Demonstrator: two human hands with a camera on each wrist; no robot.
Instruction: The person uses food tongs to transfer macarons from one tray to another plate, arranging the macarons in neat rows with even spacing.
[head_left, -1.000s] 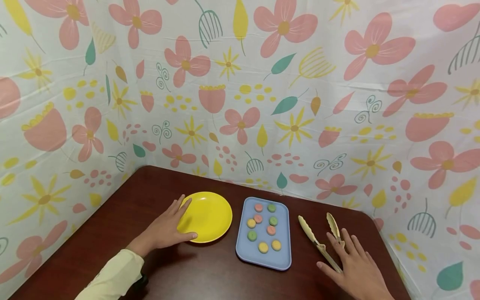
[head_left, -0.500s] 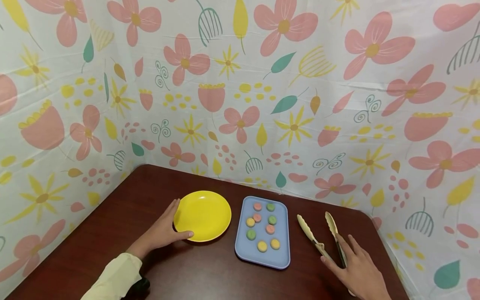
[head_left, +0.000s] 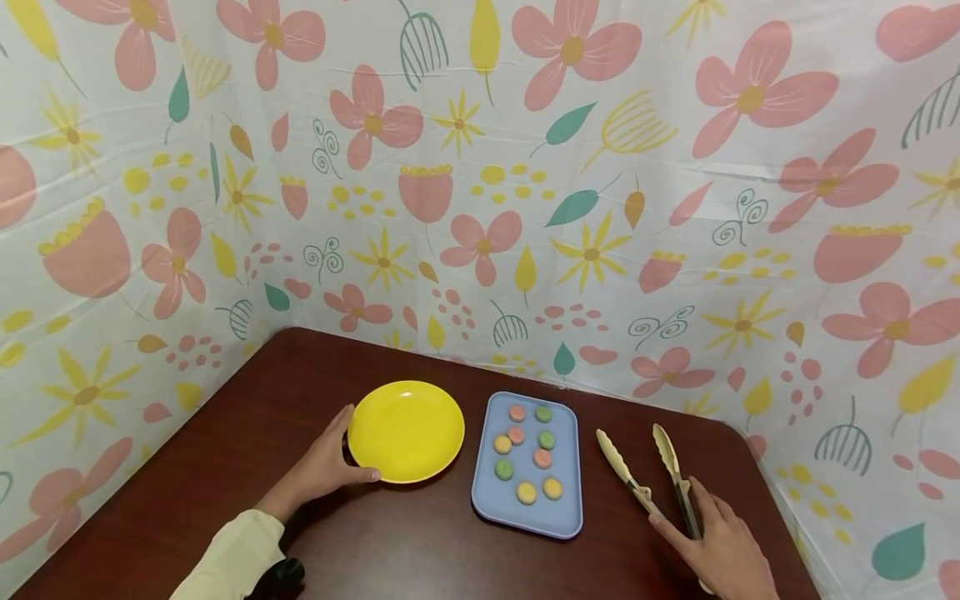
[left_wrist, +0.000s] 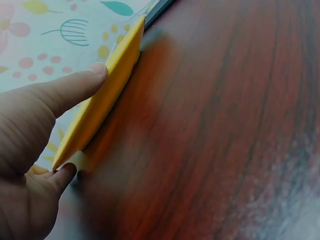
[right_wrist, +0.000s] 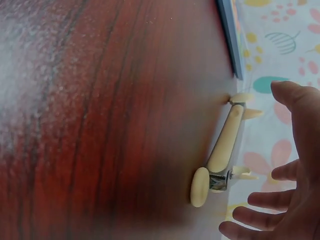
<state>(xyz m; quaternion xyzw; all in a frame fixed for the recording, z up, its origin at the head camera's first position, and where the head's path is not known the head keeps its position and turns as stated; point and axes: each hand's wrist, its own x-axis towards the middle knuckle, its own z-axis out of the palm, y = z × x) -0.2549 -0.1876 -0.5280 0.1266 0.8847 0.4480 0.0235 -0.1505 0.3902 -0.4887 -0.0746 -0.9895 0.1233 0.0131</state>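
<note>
On the left of the table lies a round yellow plate. My left hand rests at its left rim, thumb and fingers spread around the edge; in the left wrist view the thumb touches the rim. Farther right lies a pair of tongs, spread apart, with cream tips and metal arms. My right hand hovers over the tongs' handles, fingers extended and covering part of them. In the right wrist view a gap shows between that hand and the tongs.
Between the hands lies a blue rectangular tray bearing several small round pink, green and yellow macarons. The dark brown table ends at a flower-patterned curtain behind and on both sides.
My left hand has drawn back from over the plate to its left rim. My right hand has shifted slightly down and to the right over the tongs. Plate, tray and tongs look unmoved.
</note>
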